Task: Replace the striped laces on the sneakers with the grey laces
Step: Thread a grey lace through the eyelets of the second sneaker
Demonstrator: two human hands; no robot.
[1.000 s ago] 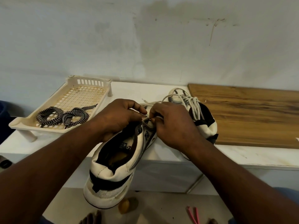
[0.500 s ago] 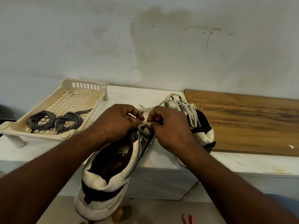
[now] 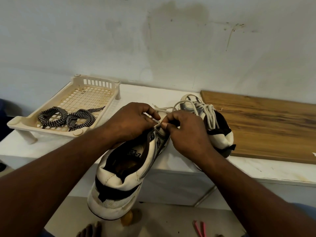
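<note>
Pinching a grey lace [image 3: 164, 108] at the top eyelets of the near sneaker [image 3: 119, 182], left hand [image 3: 131, 122] and right hand [image 3: 186, 134] both curling fingers and thumb tight on it, fingertips nearly touching above the tongue. Working with the heel hanging over the front edge of the white counter [image 3: 153, 93] and the far sneaker [image 3: 220, 134], laced in grey, lying just behind the right hand beside a wooden board [image 3: 265, 127]. Leaving the striped laces [image 3: 68, 118] lying coiled in the cream tray [image 3: 95, 81] on the left, well apart from both sneakers

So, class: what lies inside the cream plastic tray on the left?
The black-and-white striped laces lie tangled on the tray's grid floor. Nothing else shows there. What sits below the raised tray is hidden.
</note>
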